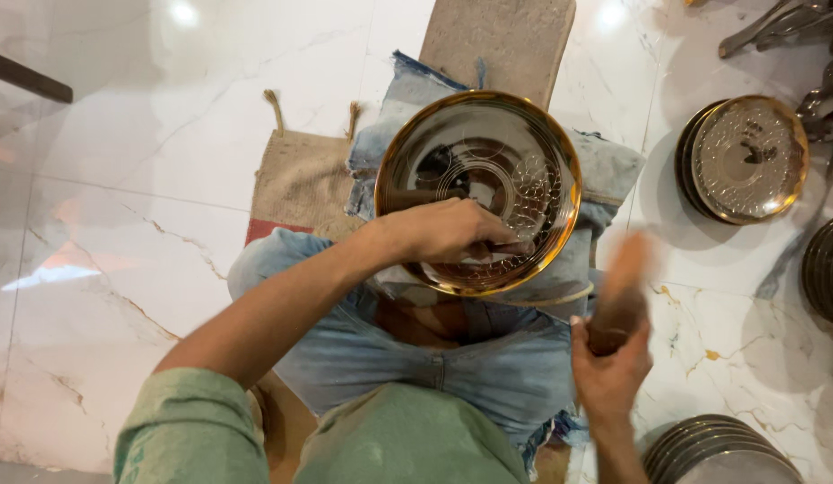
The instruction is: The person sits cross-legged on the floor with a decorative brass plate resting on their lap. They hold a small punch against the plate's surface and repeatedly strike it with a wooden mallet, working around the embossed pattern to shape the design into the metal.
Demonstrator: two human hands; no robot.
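Sitting on the marble floor (121,179), legs crossed, brass plate (478,190) resting on my lap over a folded denim cloth (605,170).

My left hand (448,231) is closed narrow around a small tool, pressing it onto the plate face near the rim closest to me. Tool tip is hidden under my fingers, can't tell its shape. The plate has a gold rim and engraved pattern on the inner face: concentric rings to the far side of the left hand, fine scale-like marks just right of it.

My right hand (609,363) is fisted tight around a wooden mallet (621,291), raised to the right of the plate, clear of it, not touching. Mallet head is motion-blurred, so detail is unreadable.

Around the hands:
- Stack of finished plates (744,159) on the floor, well right of and beyond the right hand, top one engraved all over.
- Second stack of plates (717,448) just right of my right wrist, near the bottom edge.
- Third stack (827,269) cut off at the right edge.
- Metal tools (793,27) at the far right.
- Burlap sack (300,179) under the denim, beyond the left forearm.
- Stone block (497,40) beyond the plate.
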